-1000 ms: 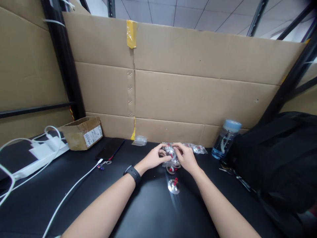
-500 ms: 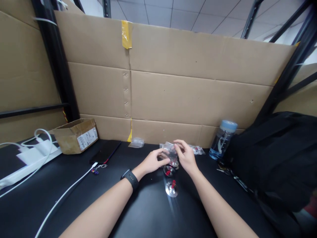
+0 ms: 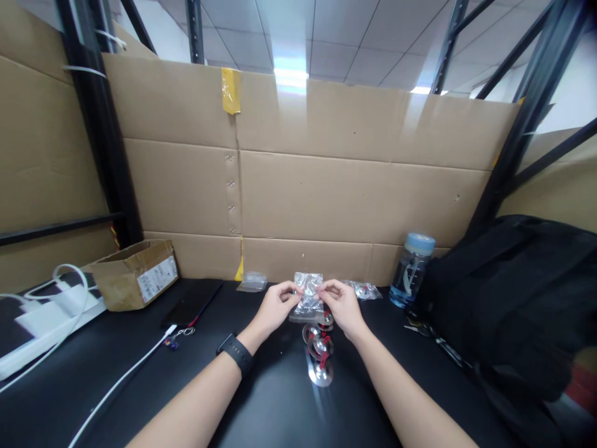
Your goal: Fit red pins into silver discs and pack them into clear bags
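A clear plastic bag [image 3: 308,294] is stretched between my two hands, above the black table. My left hand [image 3: 278,305] pinches its left edge, a dark watch on that wrist. On the other side, my right hand [image 3: 342,305] pinches the right edge between thumb and fingers. Just below the bag lie several small shiny metal discs with domed middles and red loops, like finger cymbals [image 3: 319,346]. The closest disc [image 3: 321,373] lies nearest to me. Whether anything is left inside the bag I cannot make out.
Another clear bag [image 3: 366,290] with metal and red bits lies right, a clear plastic piece [image 3: 253,282] left. A water bottle [image 3: 411,270] and black backpack [image 3: 508,298] stand right. Leftward are a phone-like slab [image 3: 192,303], cardboard box [image 3: 135,277], white cable [image 3: 124,379] and power strip [image 3: 56,323].
The bag, crumpled before, is now spread flat between both hands. More metal discs show on the table below it. The camera view has tilted up a little.
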`<state>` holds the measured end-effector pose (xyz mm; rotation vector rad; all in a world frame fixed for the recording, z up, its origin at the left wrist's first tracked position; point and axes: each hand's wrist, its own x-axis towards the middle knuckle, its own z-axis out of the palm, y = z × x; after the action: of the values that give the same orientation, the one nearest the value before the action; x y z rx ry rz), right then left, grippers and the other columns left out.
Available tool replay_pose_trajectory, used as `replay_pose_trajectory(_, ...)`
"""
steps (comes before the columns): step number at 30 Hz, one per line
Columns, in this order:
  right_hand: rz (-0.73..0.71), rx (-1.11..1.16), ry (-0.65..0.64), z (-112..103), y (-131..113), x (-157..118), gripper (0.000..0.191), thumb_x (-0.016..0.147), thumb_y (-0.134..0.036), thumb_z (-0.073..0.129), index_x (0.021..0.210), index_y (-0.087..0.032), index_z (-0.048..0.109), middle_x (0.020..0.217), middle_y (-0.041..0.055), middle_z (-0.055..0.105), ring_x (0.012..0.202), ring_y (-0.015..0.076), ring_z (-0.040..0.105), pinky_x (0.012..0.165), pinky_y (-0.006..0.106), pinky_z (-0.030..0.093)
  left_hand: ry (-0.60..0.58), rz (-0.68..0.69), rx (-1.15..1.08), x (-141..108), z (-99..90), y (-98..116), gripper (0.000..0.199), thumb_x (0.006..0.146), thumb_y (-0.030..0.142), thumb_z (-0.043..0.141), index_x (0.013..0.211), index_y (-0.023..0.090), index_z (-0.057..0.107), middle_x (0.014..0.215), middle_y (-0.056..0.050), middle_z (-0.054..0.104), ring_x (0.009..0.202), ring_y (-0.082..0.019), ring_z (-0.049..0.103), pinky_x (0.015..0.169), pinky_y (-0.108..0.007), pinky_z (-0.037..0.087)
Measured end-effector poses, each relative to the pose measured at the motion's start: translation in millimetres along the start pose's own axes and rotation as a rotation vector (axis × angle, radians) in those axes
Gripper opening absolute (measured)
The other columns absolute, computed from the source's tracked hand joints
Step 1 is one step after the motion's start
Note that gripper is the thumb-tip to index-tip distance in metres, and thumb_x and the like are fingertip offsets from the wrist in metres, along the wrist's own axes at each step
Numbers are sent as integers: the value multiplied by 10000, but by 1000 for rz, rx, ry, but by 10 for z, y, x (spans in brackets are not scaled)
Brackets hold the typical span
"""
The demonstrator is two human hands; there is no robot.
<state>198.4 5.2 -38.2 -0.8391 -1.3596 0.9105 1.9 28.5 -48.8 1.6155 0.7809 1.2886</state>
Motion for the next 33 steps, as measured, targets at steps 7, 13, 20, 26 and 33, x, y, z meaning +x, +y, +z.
replay_pose_trajectory(7, 85, -153, -242, -68, -28, -34, 415, 773, -389, 785, 1120, -161, 769, 683, 16, 702, 578, 152, 608, 569, 276, 478, -194, -67, 47, -40, -90, 62, 647, 808, 381, 773, 1382, 127, 617, 947, -93, 754, 770, -188, 693, 800, -345, 547)
replay_pose_trajectory(13, 77, -192, -149, -105, 39, -15, 704, 779, -340, 757, 1432, -140, 586, 613, -22, 669, 507, 135, 556, 515, 254, 451, -8, 153, 426, -124, -141, 224, 581, 878, 409, 679, 1410, 206, 563, 1178, -119, 686, 888, -204, 670, 871, -374, 521)
replay_pose_trajectory(20, 20, -184, -111, -78, 76, -13, 647, 789, -353, 765, 1391, -187, 598, 1114, 118, 750, 678, 180, 713, 638, 305, 572, -235, 459, 1036, -228, -8, 333, 339, 876, 233, 684, 1212, 251, 638, 1275, -92, 658, 1164, -276, 570, 972, -413, 377)
replay_pose_trajectory(26, -31, -160, -84, -57, 56, -32, 575, 883, -394, 687, 1415, -253, 519, 1410, 164, 614, 796, 180, 753, 765, 335, 611, -153, 479, 1166, -149, -132, 278, 215, 978, 146, 513, 1010, 241, 704, 1042, -62, 741, 960, -219, 613, 859, -394, 352)
replay_pose_trajectory(33, -49, -276, -54, -92, 121, -12, 497, 891, -409, 641, 1339, -238, 511, 1355, 152, 625, 836, 188, 743, 710, 313, 596, 217, 130, 1352, -66, -898, 119, 288, 990, 210, 469, 996, 272, 750, 1171, -62, 761, 1109, -270, 636, 946, -462, 344)
